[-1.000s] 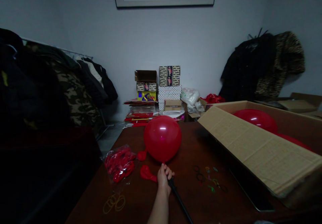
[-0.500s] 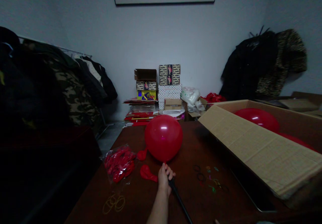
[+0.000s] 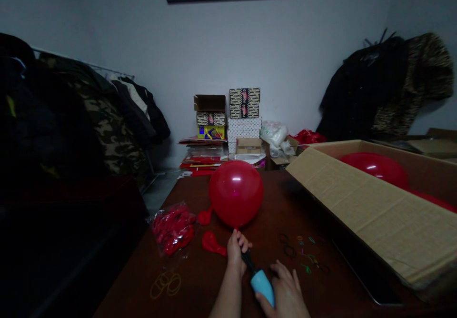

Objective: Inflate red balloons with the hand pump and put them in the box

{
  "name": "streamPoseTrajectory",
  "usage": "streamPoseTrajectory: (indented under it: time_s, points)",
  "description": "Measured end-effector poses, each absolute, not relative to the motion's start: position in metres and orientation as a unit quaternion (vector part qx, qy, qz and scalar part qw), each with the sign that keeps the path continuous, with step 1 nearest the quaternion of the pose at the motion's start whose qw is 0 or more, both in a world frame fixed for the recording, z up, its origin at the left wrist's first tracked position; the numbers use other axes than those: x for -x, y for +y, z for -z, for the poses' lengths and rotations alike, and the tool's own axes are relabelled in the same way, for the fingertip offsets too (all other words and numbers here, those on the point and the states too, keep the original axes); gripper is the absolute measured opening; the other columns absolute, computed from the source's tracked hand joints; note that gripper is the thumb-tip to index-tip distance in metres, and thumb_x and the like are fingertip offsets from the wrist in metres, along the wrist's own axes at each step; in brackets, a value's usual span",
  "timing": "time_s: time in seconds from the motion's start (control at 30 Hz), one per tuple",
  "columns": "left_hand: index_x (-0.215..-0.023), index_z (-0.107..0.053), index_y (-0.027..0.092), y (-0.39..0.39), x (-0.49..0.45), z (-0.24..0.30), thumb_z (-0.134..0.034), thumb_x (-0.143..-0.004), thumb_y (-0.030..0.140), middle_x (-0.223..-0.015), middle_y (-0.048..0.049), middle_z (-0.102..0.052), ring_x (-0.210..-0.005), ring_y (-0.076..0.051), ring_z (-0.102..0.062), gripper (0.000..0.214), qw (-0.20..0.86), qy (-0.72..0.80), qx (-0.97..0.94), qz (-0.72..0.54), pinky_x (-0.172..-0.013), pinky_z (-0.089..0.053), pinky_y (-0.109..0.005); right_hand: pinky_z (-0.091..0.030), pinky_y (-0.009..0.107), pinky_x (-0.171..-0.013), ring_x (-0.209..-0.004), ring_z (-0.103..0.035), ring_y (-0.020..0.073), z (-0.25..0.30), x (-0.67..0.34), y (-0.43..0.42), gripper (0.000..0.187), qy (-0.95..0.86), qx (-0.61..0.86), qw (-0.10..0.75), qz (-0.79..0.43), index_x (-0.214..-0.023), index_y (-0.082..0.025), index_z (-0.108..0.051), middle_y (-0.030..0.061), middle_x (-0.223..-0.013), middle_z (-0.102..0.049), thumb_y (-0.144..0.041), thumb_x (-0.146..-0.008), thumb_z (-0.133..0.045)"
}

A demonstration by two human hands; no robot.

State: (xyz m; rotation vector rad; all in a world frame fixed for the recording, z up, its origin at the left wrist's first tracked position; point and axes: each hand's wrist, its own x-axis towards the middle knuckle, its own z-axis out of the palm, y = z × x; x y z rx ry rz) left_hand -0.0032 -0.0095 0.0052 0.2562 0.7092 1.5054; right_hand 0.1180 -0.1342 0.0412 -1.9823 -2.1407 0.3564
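Note:
My left hand (image 3: 238,249) is closed around the neck of an inflated red balloon (image 3: 236,194), where it meets the black nozzle end of a hand balloon pump. The blue barrel of the pump (image 3: 262,287) slants down to the right. My right hand (image 3: 285,292) is at the barrel's lower end, thumb on one side and fingers loosely along the other. Left of my left hand lie a limp red balloon (image 3: 213,243) and another small red balloon (image 3: 204,217). A clear bag of red balloons (image 3: 173,228) rests farther left.
Tan rubber bands (image 3: 165,284) lie at the front left. Several coloured and dark bands (image 3: 290,251) are scattered at right, beside a dark flat device (image 3: 371,280). An open cardboard box (image 3: 367,208) holds red balloons (image 3: 374,168). Stacked boxes (image 3: 244,104) stand behind the table.
My right hand has come up into view with the blue barrel, which now covers much of the pump's black rod. My left hand keeps its grip; the view has shifted slightly.

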Motion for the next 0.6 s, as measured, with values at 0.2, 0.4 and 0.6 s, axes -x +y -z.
streamPoseTrajectory:
  time_s: [0.2, 0.4, 0.6]
  points:
    - [-0.061, -0.037, 0.02, -0.011, 0.003, -0.007, -0.066, -0.072, 0.048, -0.044, 0.0116, -0.03, -0.033, -0.003, -0.024, 0.041, 0.665, 0.303, -0.129, -0.67, -0.045, -0.032, -0.023, -0.015, 0.054, -0.11, -0.13, -0.035, 0.0307, -0.04, -0.108, -0.125, 0.049, -0.713, 0.679, 0.118, -0.132, -0.103, -0.016, -0.063, 0.014, -0.128, -0.054, -0.051, -0.079, -0.041]
    - [-0.061, -0.037, 0.02, -0.011, 0.003, -0.005, -0.065, -0.071, 0.05, -0.043, 0.0121, -0.029, -0.031, -0.003, -0.024, 0.042, 0.661, 0.311, -0.125, -0.672, -0.044, -0.031, -0.023, -0.016, 0.055, -0.11, -0.13, -0.036, 0.0321, -0.034, -0.111, -0.134, 0.05, -0.713, 0.685, 0.103, -0.111, -0.104, -0.014, -0.063, 0.0152, -0.127, -0.055, -0.052, -0.078, -0.043]
    - [-0.061, -0.038, 0.02, -0.01, 0.004, 0.0, -0.067, -0.07, 0.048, -0.042, 0.0124, -0.029, -0.031, -0.003, -0.023, 0.041, 0.658, 0.315, -0.12, -0.673, -0.043, -0.031, -0.023, -0.019, 0.062, -0.108, -0.129, -0.037, 0.0351, -0.027, -0.122, -0.143, 0.05, -0.729, 0.674, 0.055, -0.103, -0.099, -0.012, -0.066, 0.0149, -0.126, -0.056, -0.052, -0.077, -0.045]
